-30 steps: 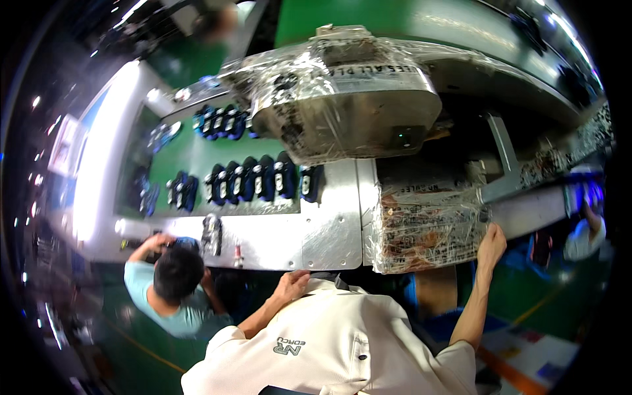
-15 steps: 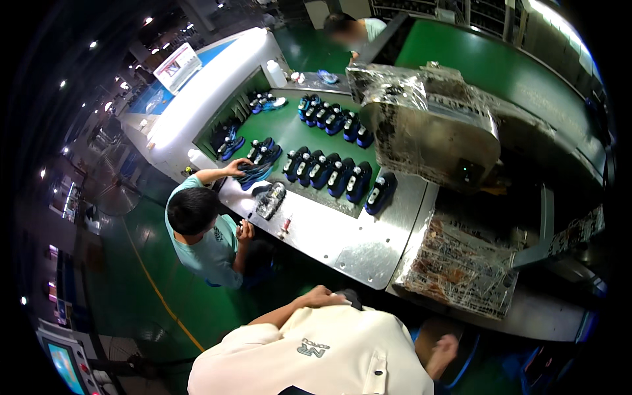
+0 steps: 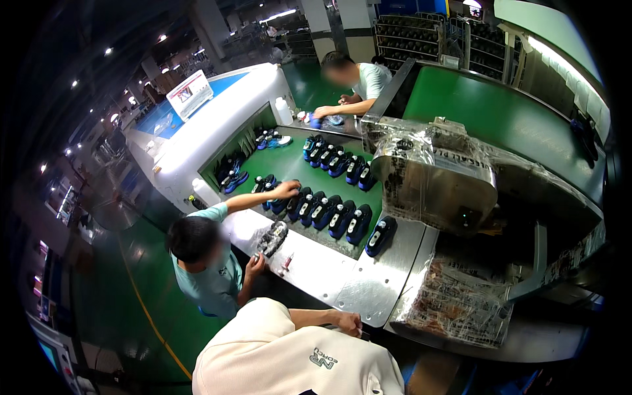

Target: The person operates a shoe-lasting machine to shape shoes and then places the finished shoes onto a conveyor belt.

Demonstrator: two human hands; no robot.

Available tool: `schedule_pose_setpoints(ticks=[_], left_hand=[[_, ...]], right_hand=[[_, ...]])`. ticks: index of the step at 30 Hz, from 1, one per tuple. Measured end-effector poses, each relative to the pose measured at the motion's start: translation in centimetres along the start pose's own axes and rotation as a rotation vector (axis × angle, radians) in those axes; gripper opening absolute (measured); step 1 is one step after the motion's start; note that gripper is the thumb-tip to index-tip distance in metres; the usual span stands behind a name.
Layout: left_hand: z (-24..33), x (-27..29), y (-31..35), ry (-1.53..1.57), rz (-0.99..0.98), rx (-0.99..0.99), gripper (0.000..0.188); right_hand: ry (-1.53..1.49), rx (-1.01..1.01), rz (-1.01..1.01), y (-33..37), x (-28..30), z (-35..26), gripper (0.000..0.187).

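Observation:
My left hand [image 3: 347, 322] is in front of my body, just below the front edge of the metal work table [image 3: 329, 266]. Its fingers are curled closed, with a small dark thing at the fingertips that I cannot make out. My right hand does not show. Closest on the table is a black and blue shoe [image 3: 380, 237], lying apart near the corner. A row of similar shoes [image 3: 322, 210] lies left of it on the green conveyor belt [image 3: 283, 158], and a second row [image 3: 337, 161] is farther back.
A co-worker [image 3: 204, 263] at my left reaches a hand over the near row. Another person [image 3: 362, 85] works behind the belt. On the table lie a plastic-wrapped dark thing [image 3: 272, 238] and a small red-and-white item [image 3: 286, 264]. A plastic-wrapped machine [image 3: 438, 187] stands at right.
My left hand has moved right and nearer to me. My right hand has left the view. The left co-worker's hand has moved right, to the near row. The far person now leans over the counter.

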State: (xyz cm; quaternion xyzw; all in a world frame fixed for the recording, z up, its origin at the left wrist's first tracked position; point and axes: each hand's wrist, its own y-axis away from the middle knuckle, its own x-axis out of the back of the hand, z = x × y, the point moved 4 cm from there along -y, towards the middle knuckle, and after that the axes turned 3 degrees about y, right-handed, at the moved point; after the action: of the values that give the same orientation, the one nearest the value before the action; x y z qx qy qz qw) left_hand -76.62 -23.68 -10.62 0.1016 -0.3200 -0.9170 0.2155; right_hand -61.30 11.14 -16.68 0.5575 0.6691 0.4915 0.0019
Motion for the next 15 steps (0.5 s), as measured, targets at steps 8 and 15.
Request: schedule_pose_setpoints(ticks=[8,15], left_hand=[[0.1,3.1,-0.4,-0.107,0.652,-0.062,0.029],[-14.1,5.7,-1.5,-0.313,0.844,0.595,0.034]], right_hand=[[0.171,-0.057,0.148,-6.0,-1.3,2.5,0.013],[0.414,-0.089,0.147,-11.3,-17.9,5.4,0.013]])
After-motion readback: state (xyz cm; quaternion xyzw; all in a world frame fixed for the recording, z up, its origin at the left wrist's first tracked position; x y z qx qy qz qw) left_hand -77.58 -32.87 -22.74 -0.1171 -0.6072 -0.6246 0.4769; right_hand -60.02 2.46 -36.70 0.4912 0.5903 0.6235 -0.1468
